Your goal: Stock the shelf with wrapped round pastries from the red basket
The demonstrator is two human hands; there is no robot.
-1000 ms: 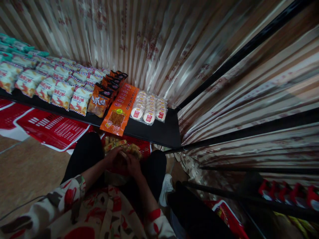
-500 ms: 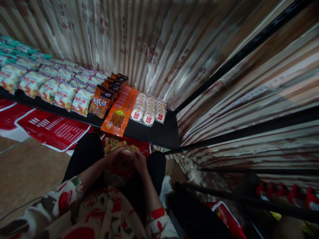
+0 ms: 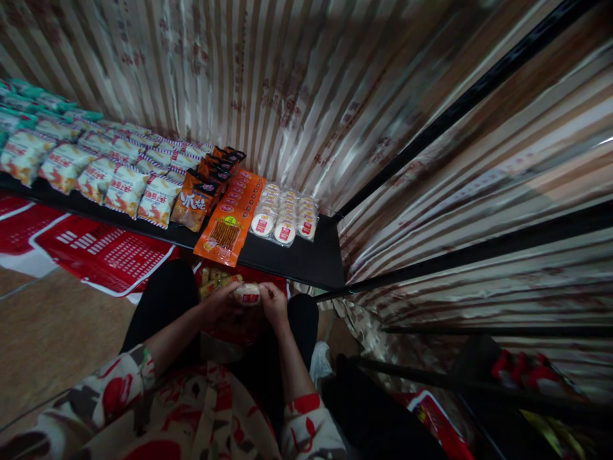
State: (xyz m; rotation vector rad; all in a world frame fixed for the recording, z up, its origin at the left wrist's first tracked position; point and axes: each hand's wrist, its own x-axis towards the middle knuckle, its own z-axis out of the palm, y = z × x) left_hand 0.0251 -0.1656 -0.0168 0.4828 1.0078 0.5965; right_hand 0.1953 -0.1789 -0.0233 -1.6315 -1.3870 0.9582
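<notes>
My left hand and my right hand are both closed on a small round snack pack with a red label, held between them over my lap. Under the hands lies a red basket with several snack packs. Just beyond, on the black shelf, three rows of the same round packs lie beside a long orange snack packet.
Further left along the shelf are dark orange bags and rows of white-and-red snack bags. Red baskets lie flat on the floor under the shelf. Striped wallpaper covers the corner walls. Black shelf rails run at the right.
Both hands have risen out of the basket with the round pack, up toward the shelf edge. The view has tilted slightly.
</notes>
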